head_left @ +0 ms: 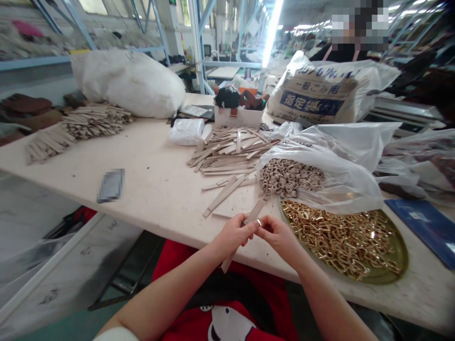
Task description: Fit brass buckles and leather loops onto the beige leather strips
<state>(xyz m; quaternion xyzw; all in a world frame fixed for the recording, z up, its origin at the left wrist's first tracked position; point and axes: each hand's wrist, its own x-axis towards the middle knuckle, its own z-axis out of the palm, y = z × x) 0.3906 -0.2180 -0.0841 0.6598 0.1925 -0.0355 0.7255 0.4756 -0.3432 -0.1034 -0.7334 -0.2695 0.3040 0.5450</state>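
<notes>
A beige strap (256, 210) is pinched in my left hand (237, 233), with its lower end hanging past the table's front edge. My right hand (275, 232) meets the left at the fingertips. Its closed fingers are at a small shiny gold piece (259, 221), which looks like a buckle; its exact shape is partly hidden. Just to the right lies a round brass-coloured tray (400, 265) heaped with gold buckles (341, 237). Small beige strap loops (289, 176) spill from a clear plastic bag (351, 184) behind it. Loose straps (223, 196) lie beyond my hands.
A large pile of straps (231, 151) lies mid-table, before a white box (238, 117). Bundled straps (95, 121) and a phone-like object (111, 185) are at left. White sacks (131, 83) stand behind. A blue folder (424, 229) lies at right. Another person (341, 53) is beyond.
</notes>
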